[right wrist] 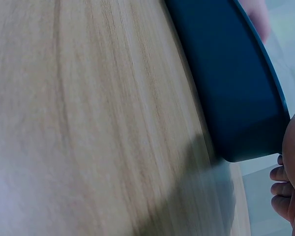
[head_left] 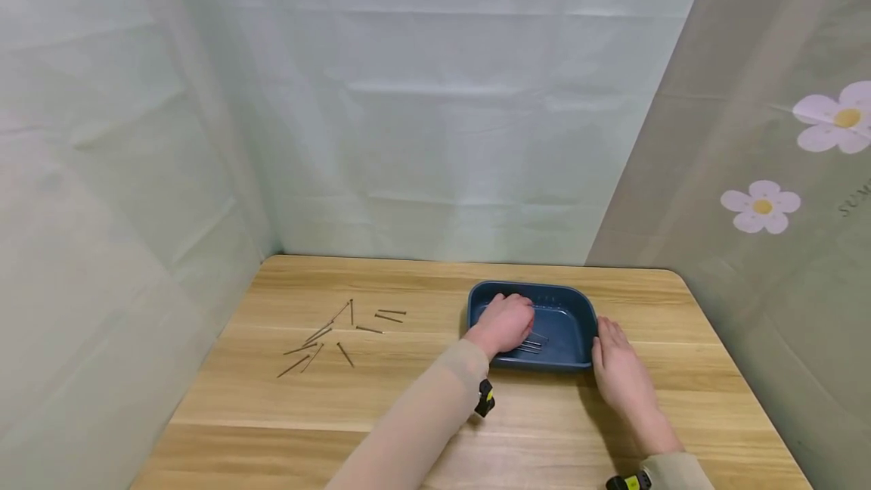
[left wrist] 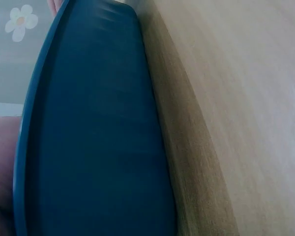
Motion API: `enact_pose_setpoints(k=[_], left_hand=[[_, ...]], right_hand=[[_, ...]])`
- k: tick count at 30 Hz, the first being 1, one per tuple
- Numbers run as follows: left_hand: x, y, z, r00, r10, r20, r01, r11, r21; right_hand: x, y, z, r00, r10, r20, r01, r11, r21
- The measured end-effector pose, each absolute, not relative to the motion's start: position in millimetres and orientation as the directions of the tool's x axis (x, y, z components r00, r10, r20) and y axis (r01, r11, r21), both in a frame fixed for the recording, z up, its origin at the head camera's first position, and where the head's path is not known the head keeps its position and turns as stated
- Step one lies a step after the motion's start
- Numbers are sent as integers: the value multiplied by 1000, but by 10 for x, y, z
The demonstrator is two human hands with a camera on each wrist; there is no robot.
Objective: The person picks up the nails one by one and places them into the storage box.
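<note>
A dark blue rectangular tray [head_left: 562, 335] stands on the wooden table. My left hand [head_left: 505, 324] reaches over its near left side, fingers bent down inside. Several thin metal nails [head_left: 530, 346] lie on the tray floor right beside that hand. The left fingertips are hidden, so I cannot tell whether they pinch a nail. My right hand [head_left: 621, 365] rests along the tray's right end, its fingers straight and together. In the left wrist view the tray's outer wall [left wrist: 98, 118] fills the middle. The right wrist view has the right hand's fingers [right wrist: 281, 189] by the tray's corner.
Several loose nails [head_left: 317, 335] lie scattered on the left part of the wooden table [head_left: 327, 429], pointing various ways. Pale hanging cloth [head_left: 435, 134] closes off the back and both sides, with printed flowers on the right.
</note>
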State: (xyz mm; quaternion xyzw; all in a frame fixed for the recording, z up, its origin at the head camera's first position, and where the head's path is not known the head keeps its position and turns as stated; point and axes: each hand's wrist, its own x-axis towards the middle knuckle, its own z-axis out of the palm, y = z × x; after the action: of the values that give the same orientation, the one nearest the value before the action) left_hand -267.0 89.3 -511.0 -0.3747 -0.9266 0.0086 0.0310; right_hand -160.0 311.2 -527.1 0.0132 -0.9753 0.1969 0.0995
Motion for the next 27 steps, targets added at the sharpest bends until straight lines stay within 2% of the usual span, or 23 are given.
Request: enact_pose_setpoints(k=[10,27], left_hand=[[-2657,889,-5114,-735,677,43,672,735,-85],[-2633,756,-5042,-727,680,99,687,721,93]], right_hand=[[-1598,3101,-5264,-979,16,203,-65,921,-384],[-1594,3118,-5293,-975,8,222,-79,921,-380]])
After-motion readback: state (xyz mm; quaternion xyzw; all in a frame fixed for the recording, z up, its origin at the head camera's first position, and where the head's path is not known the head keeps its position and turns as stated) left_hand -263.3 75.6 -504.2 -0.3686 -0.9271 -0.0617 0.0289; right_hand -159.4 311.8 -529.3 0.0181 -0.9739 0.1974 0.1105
